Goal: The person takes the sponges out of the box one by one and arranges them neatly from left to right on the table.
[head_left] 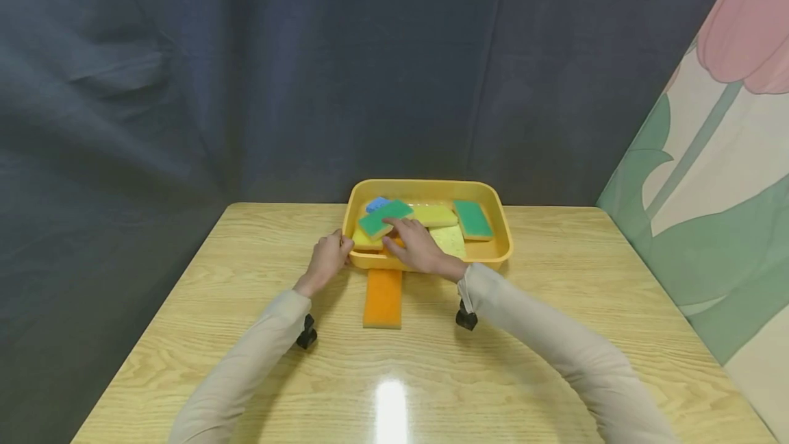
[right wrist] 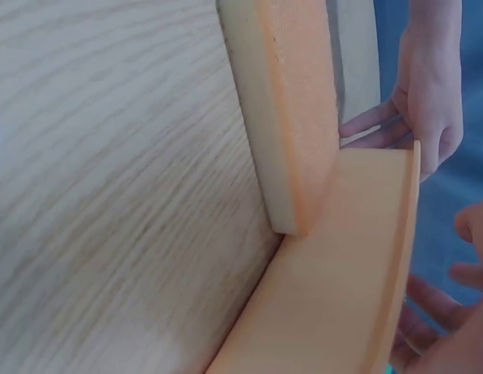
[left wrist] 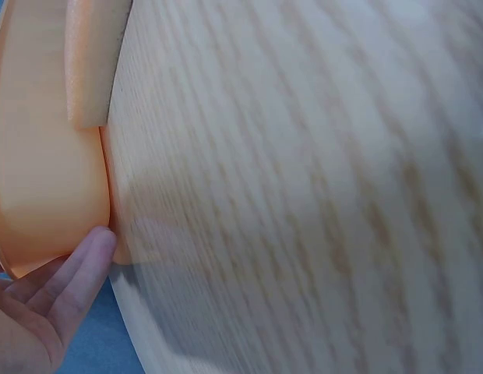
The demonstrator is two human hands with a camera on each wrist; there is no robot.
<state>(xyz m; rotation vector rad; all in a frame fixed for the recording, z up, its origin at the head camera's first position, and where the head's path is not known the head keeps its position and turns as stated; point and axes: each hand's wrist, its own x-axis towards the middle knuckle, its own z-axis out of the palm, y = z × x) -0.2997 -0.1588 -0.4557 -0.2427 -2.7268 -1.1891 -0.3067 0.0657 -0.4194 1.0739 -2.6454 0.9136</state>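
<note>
A yellow plastic bin (head_left: 425, 189) stands at the back of the table. At its front left corner my left hand (head_left: 327, 257) grips the rim, the thumb on top and the fingers against the outside wall. My right hand (head_left: 419, 247) reaches over the front wall, its fingertips at a green-topped sponge (head_left: 385, 218) lying tilted on other sponges. In the right wrist view the right hand's fingers (right wrist: 436, 308) are spread loosely behind the rim, their tips partly hidden. An orange sponge (head_left: 382, 300) lies on the table, its far end against the bin's front.
Also in the bin are a blue piece (head_left: 377, 204), a yellow sponge (head_left: 365, 241), a yellow-green sponge (head_left: 434, 215), a pale yellow one (head_left: 448, 241) and another green-topped sponge (head_left: 472, 219). A dark curtain (head_left: 394, 74) hangs behind the wooden table (head_left: 555, 279); a floral cloth (head_left: 715, 225) hangs at right.
</note>
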